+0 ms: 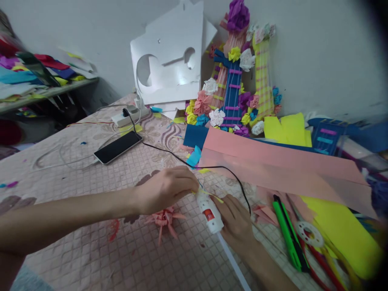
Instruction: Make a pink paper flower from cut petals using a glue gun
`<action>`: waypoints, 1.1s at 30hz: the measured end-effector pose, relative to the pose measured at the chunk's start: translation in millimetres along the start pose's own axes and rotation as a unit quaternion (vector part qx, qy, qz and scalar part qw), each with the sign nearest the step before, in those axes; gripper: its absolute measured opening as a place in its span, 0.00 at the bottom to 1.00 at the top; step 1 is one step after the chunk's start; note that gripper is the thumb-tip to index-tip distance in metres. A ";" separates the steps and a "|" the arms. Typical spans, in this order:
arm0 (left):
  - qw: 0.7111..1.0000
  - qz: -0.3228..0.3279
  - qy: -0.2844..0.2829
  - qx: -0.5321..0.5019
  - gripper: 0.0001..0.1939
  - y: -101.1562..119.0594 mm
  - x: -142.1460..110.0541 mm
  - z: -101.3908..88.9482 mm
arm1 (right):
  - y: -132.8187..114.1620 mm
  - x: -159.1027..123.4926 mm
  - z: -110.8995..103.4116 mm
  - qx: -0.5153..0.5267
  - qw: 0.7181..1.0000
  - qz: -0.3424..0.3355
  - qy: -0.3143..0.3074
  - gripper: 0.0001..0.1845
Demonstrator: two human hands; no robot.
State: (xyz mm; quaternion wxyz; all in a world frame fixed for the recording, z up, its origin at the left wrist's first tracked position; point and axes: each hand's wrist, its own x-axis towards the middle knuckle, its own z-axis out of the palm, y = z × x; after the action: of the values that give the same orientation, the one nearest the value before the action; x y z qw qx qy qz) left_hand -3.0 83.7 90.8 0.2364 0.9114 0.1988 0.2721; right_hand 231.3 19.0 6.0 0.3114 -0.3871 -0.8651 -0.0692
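Observation:
My right hand (235,220) is wrapped around a white hot glue gun (216,225) with a red patch on its side. A long translucent glue stick (233,258) sticks out of its rear end, toward me. At the gun's front, the fingers of my left hand (171,188) are pinched together. A thin yellow paper strip (216,198) lies across the gun, and a bit of yellow shows at my left fingertips, which are partly hidden. Below my left hand, a pink folded-paper flower (165,219) rests on the quilted tablecloth (145,258).
To the right lie a green utility knife (289,234), scissors (309,234), yellow paper (345,234) and a pink sheet (281,165). A black cable (182,157) crosses the table. A phone (118,147) and power strip (129,117) lie left. Decorated paper guitars (233,93) lean on the wall.

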 end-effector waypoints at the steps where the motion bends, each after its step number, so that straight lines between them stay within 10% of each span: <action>1: 1.000 0.011 0.013 0.010 0.10 -0.1 -1.1 -0.2 | -0.3 0.2 0.0 0.000 1.000 0.002 0.004 0.19; 7: 0.980 -0.112 0.162 0.014 0.05 -18.1 0.4 -16.3 | -3.0 5.7 -3.5 -0.004 1.000 0.004 0.030 0.19; 14: 0.914 -0.288 0.264 -0.112 0.10 -100.4 -13.3 -35.6 | -2.9 6.6 -2.1 0.024 0.998 0.030 0.055 0.15; 23: 0.873 -0.332 0.350 -0.077 0.08 -197.5 13.7 -72.5 | -9.1 9.9 -3.4 0.211 0.928 0.306 -0.016 0.11; 27: 0.884 -0.309 0.330 -0.121 0.09 -178.0 27.5 -56.1 | -8.5 13.1 -3.9 0.243 0.896 0.372 -0.018 0.16; 33: 0.935 -0.215 0.179 -0.219 0.07 -72.3 10.1 -6.4 | -10.1 24.6 -5.6 0.271 0.871 0.409 -0.002 0.20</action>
State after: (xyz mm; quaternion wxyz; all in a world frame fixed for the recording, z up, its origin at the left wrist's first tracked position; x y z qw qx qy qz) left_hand -15.9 149.2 60.6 0.4435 0.7086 0.3643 0.4104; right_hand 214.4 25.5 26.3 0.4028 -0.6067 -0.6148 0.3028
